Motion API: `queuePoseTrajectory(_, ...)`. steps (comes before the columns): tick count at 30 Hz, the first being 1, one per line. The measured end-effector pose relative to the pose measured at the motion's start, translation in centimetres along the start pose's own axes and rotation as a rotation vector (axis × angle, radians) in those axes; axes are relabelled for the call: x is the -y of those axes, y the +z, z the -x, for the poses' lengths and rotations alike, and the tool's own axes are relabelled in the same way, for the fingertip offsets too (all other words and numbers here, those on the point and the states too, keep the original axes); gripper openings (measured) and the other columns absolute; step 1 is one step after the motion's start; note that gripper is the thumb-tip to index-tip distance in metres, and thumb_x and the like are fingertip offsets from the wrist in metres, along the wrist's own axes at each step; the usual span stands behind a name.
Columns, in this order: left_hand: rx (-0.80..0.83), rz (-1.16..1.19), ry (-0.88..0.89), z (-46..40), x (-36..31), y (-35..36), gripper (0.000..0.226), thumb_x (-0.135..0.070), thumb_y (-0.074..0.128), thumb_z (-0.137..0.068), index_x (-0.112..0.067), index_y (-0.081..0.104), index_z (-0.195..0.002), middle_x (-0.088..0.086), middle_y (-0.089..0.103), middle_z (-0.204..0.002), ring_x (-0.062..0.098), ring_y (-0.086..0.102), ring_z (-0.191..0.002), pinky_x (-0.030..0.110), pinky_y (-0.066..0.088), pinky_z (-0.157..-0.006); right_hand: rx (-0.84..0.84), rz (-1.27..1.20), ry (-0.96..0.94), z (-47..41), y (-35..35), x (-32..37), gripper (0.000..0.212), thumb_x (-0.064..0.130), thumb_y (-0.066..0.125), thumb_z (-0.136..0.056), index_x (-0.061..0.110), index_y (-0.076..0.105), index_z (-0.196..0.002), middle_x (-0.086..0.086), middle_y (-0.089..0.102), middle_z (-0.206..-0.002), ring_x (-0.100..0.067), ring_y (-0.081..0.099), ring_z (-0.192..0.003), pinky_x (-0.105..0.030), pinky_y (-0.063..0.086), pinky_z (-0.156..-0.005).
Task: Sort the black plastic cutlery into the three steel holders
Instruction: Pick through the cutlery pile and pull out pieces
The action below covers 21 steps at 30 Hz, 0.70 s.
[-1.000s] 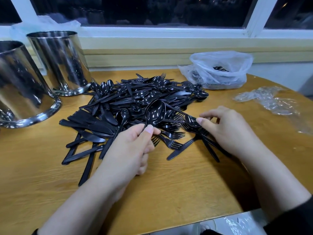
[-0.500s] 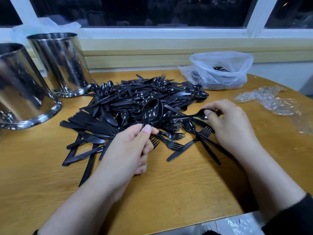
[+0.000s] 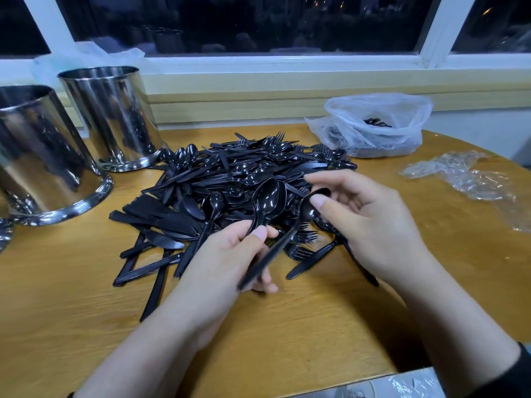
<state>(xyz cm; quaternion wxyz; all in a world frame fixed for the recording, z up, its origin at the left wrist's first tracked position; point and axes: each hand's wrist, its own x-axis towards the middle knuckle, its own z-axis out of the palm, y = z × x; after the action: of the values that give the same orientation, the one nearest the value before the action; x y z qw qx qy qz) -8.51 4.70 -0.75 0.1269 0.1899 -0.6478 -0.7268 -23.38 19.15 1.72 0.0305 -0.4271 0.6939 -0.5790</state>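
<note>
- The pile of black cutlery [image 3: 230, 191] lies on the wooden counter [image 3: 287, 326]; it serves as the landmark here. It mixes spoons, forks and knives, with the knives mostly along its left and near-left edge and forks showing at its far edge and its near right.
- The left hand [image 3: 227, 262] sits at the near edge of the pile, its fingers [image 3: 260, 232] curled and pinching the stem of an upright spoon [image 3: 267, 201], whose bowl stands above the pile's near side.
- The right hand [image 3: 370, 222] is at the near-right edge of the pile. Its thumb and fingers pinch the bowl end of a second spoon [image 3: 275, 248], whose handle slants down and to the left across the left hand's fingers; the handle tip is blurred.
- Two steel holders stand left of the pile: the rear holder [image 3: 112, 116] just beyond its far-left corner, with its base close to a few spoon bowls, and the front holder [image 3: 43, 156] further left and nearer. A sliver of steel [image 3: 4, 234] shows at the picture's left edge; what it is cannot be told.
- A white plastic bag [image 3: 376, 124] with some dark pieces inside rests beyond the far-right corner of the pile, just beside it.
- Crumpled clear wrap [image 3: 471, 176] lies well to the right of the pile.
- A window [image 3: 244, 21] with white frames runs behind the pile, dark outside.
</note>
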Motion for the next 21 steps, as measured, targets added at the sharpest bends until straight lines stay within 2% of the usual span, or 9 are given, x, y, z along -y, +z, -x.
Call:
queuePoseTrajectory(3,0.078,0.093,-0.020,0.2,-0.1,-0.2,0.030,-0.033,0.055,-0.102,-0.010,0.072,-0.112,0.013,0.068,-0.090,0.029,0.069,-0.075,0.039,0.061,-0.071,0.001,0.105,-0.020,-0.1,1.1,-0.1,0.027,0.010,0.071,-0.092,0.032,0.071,-0.108,0.021,0.064,-0.081,0.000,0.055,-0.074,-0.011,0.042,-0.072)
queuePoseTrajectory(5,0.110,0.116,-0.043,0.3,-0.2,-0.2,0.031,-0.034,0.056,-0.100,-0.012,0.073,-0.113,0.014,0.071,-0.093,0.031,0.069,-0.073,0.036,0.060,-0.065,0.009,0.247,-0.082,-0.3,0.9,-0.1,0.023,0.009,0.071,-0.092,0.027,0.075,-0.107,0.019,0.064,-0.086,-0.002,0.056,-0.078,-0.007,0.038,-0.072)
queuePoseTrajectory(8,0.113,0.110,-0.068,0.2,-0.5,-0.2,0.027,-0.033,0.055,-0.102,-0.019,0.077,-0.107,0.013,0.073,-0.090,0.027,0.067,-0.064,0.031,0.057,-0.056,0.039,0.297,-0.119,-0.5,0.3,-0.2,0.025,0.006,0.068,-0.094,0.023,0.076,-0.111,0.008,0.065,-0.098,-0.009,0.059,-0.089,-0.007,0.039,-0.075)
queuePoseTrajectory(11,0.129,0.058,-0.072,0.2,-0.7,-0.1,0.027,-0.034,0.053,-0.103,-0.019,0.076,-0.101,0.012,0.073,-0.087,0.023,0.062,-0.056,0.028,0.052,-0.050,-0.004,0.303,-0.125,-0.5,0.3,-0.4,0.029,0.006,0.071,-0.092,0.022,0.074,-0.116,0.010,0.059,-0.092,-0.006,0.055,-0.083,-0.007,0.038,-0.074)
queuePoseTrajectory(13,0.131,-0.023,-0.047,0.4,-0.8,0.0,0.034,-0.036,0.050,-0.104,-0.014,0.070,-0.086,0.007,0.067,-0.073,0.017,0.048,-0.046,0.025,0.040,-0.045,-0.044,0.279,-0.106,-0.6,0.7,-0.4,0.034,0.007,0.073,-0.089,0.024,0.072,-0.119,0.011,0.055,-0.088,-0.004,0.052,-0.079,-0.007,0.038,-0.074)
queuePoseTrajectory(15,0.114,-0.086,-0.043,0.4,-0.7,0.3,0.041,-0.039,0.048,-0.105,-0.008,0.058,-0.080,0.000,0.052,-0.063,0.012,0.032,-0.046,0.025,0.026,-0.046,-0.043,0.275,-0.084,-0.6,1.4,-0.4,0.038,0.009,0.075,-0.088,0.028,0.069,-0.120,0.012,0.054,-0.089,-0.006,0.053,-0.078,-0.010,0.040,-0.073)
queuePoseTrajectory(18,0.067,-0.163,-0.021,0.4,-0.6,0.7,0.044,-0.049,0.053,-0.098,-0.007,0.061,-0.090,-0.006,0.042,-0.061,0.011,0.025,-0.048,0.024,0.022,-0.045,-0.032,0.256,-0.050,-0.6,2.0,-0.6,0.037,0.014,0.077,-0.087,0.030,0.068,-0.119,0.011,0.056,-0.090,-0.009,0.055,-0.076,-0.015,0.044,-0.072)
queuePoseTrajectory(21,0.010,-0.137,-0.004,0.3,-0.6,0.9,0.024,-0.047,0.061,-0.094,-0.029,0.074,-0.103,-0.010,0.044,-0.060,0.009,0.027,-0.045,0.023,0.024,-0.042,-0.167,0.224,0.053,-1.2,0.3,-1.0,0.022,0.023,0.072,-0.092,0.029,0.069,-0.113,0.009,0.061,-0.089,-0.001,0.054,-0.073,-0.009,0.041,-0.069)
